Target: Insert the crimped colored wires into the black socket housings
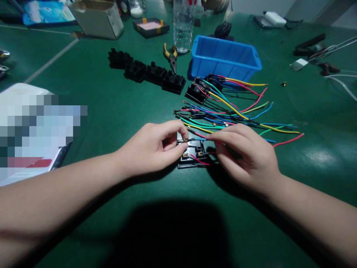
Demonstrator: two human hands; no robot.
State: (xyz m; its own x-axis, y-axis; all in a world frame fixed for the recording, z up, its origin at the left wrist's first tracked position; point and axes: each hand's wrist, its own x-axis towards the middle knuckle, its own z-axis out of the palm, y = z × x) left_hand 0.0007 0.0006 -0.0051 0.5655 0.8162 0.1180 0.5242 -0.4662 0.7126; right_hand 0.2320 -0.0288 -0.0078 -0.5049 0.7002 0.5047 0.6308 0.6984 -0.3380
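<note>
Between my two hands, just over a black housing [192, 150], a blue wire [198, 139] with a brass terminal [186, 140] runs nearly level. My left hand [156, 147] pinches it narrowly at the terminal, thumb against forefinger, seemingly to steady the metal tip; my right hand [248, 152] closes fingertips on the other end, probably to stop the wire swinging. A red wire meets those right fingertips too, though I cannot tell whether they grip it. Beneath the pinch, the housing lies on the table [111, 100], close enough to serve both hands. Just beyond my grip, loose wires [228, 105] spread with many terminals toward my left side, presumably for easy picking. Farther out sit a row of black housings [154, 72], pliers [171, 59] and a blue bin [225, 67], apparently set back to leave my hands room.
</note>
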